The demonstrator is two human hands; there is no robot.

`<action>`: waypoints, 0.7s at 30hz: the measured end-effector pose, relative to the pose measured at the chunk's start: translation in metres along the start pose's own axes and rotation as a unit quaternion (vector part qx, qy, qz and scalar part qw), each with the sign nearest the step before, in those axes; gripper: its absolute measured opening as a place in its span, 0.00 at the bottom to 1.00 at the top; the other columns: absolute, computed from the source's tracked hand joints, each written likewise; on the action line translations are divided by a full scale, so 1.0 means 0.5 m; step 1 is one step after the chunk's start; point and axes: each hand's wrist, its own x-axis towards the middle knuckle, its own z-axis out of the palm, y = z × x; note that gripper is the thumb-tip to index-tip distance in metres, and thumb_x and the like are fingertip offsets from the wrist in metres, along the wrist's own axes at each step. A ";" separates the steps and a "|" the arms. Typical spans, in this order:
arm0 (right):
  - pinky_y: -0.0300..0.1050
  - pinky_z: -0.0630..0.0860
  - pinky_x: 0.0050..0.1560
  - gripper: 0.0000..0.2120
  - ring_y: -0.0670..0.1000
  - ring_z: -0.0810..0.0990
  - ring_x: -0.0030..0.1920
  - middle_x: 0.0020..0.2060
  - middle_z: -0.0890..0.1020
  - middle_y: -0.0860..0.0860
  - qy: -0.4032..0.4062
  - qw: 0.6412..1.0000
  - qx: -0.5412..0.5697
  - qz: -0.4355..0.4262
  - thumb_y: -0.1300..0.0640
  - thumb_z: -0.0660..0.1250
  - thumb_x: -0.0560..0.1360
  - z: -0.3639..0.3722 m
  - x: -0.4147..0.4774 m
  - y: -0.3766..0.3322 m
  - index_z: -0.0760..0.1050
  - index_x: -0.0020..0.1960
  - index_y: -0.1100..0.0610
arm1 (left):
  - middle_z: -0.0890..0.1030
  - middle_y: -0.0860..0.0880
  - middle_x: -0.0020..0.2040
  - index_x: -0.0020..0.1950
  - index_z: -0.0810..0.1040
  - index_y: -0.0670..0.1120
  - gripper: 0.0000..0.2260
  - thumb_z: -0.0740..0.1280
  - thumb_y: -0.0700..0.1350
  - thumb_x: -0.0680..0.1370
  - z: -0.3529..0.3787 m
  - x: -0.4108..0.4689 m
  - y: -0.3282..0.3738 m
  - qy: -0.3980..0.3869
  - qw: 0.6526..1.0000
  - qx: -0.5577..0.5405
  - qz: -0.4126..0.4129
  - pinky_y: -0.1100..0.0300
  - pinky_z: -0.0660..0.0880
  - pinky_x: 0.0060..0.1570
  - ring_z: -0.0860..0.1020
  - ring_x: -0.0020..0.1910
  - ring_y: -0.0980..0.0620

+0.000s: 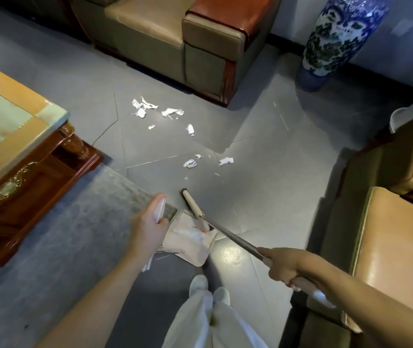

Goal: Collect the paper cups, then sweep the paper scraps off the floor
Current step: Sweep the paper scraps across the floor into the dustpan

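Several white paper scraps [170, 112] lie scattered on the grey tiled floor, with a nearer cluster of scraps [190, 163] in front of me. My right hand [282, 266] grips the broom handle. The broom head [192, 203] rests on the floor just short of the near scraps. My left hand [150, 222] holds the upright handle of a white dustpan [188, 243], whose pan sits on the floor by my feet. No paper cups are in view.
A wooden coffee table [12, 136] stands at the left on a grey rug [62, 234]. A tan sofa [170, 38] is behind the scraps, another sofa [388, 222] at the right, and a blue-and-white floor vase [336, 38] at the back right.
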 end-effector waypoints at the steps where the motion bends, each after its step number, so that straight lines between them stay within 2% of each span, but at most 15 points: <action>1: 0.42 0.76 0.31 0.38 0.50 0.76 0.28 0.46 0.80 0.58 -0.006 1.000 0.015 0.000 0.68 0.57 0.73 -0.005 -0.014 0.005 0.50 0.77 0.45 | 0.80 0.40 0.52 0.67 0.75 0.50 0.25 0.65 0.31 0.73 0.003 0.001 0.003 -0.001 1.000 -0.003 0.010 0.57 0.71 0.45 0.76 0.48 0.41; 3: 0.42 0.75 0.30 0.38 0.49 0.74 0.27 0.39 0.79 0.56 -0.017 0.998 0.061 0.001 0.67 0.56 0.74 -0.025 -0.040 0.017 0.47 0.77 0.41 | 0.80 0.41 0.51 0.66 0.77 0.48 0.25 0.65 0.30 0.71 0.010 0.005 0.006 0.001 1.000 -0.007 0.023 0.60 0.69 0.45 0.75 0.45 0.43; 6: 0.38 0.72 0.24 0.37 0.46 0.70 0.22 0.31 0.74 0.53 -0.016 0.993 0.116 -0.009 0.66 0.56 0.74 -0.064 -0.073 0.030 0.50 0.76 0.38 | 0.79 0.46 0.49 0.64 0.77 0.50 0.25 0.65 0.31 0.70 0.018 0.016 0.007 0.019 0.999 -0.021 0.016 0.67 0.64 0.43 0.72 0.44 0.49; 9: 0.37 0.71 0.22 0.37 0.45 0.71 0.21 0.35 0.75 0.53 0.027 0.996 0.082 -0.017 0.66 0.57 0.75 -0.119 -0.084 0.016 0.50 0.76 0.39 | 0.76 0.51 0.48 0.65 0.74 0.56 0.26 0.64 0.33 0.71 0.021 0.038 0.016 0.033 0.999 -0.023 -0.017 0.63 0.65 0.44 0.71 0.44 0.50; 11: 0.39 0.73 0.25 0.36 0.48 0.74 0.24 0.42 0.78 0.55 0.065 0.996 0.059 -0.016 0.65 0.58 0.75 -0.170 -0.069 -0.001 0.51 0.76 0.40 | 0.74 0.52 0.48 0.64 0.72 0.59 0.26 0.63 0.35 0.72 0.021 0.059 0.024 0.032 0.999 -0.027 -0.032 0.61 0.65 0.43 0.70 0.44 0.51; 13: 0.43 0.75 0.30 0.33 0.51 0.76 0.29 0.45 0.80 0.58 0.099 0.995 0.030 -0.018 0.65 0.58 0.75 -0.232 -0.044 -0.021 0.54 0.75 0.42 | 0.74 0.53 0.49 0.63 0.70 0.61 0.25 0.63 0.35 0.73 0.021 0.081 0.033 0.028 0.999 -0.028 -0.033 0.63 0.65 0.39 0.71 0.45 0.52; 17: 0.42 0.72 0.26 0.30 0.51 0.73 0.24 0.35 0.78 0.57 0.160 0.986 -0.027 -0.036 0.67 0.55 0.73 -0.377 0.027 -0.063 0.61 0.72 0.45 | 0.75 0.53 0.52 0.64 0.69 0.59 0.24 0.63 0.35 0.76 0.027 0.137 0.063 0.042 0.998 -0.031 -0.029 0.70 0.66 0.36 0.74 0.46 0.51; 21: 0.35 0.66 0.19 0.27 0.50 0.73 0.23 0.29 0.76 0.55 0.194 0.975 -0.099 -0.040 0.68 0.56 0.73 -0.517 0.126 -0.100 0.65 0.70 0.55 | 0.74 0.56 0.55 0.66 0.69 0.58 0.25 0.62 0.33 0.75 0.047 0.202 0.101 0.088 0.993 -0.047 -0.060 0.61 0.69 0.46 0.75 0.50 0.51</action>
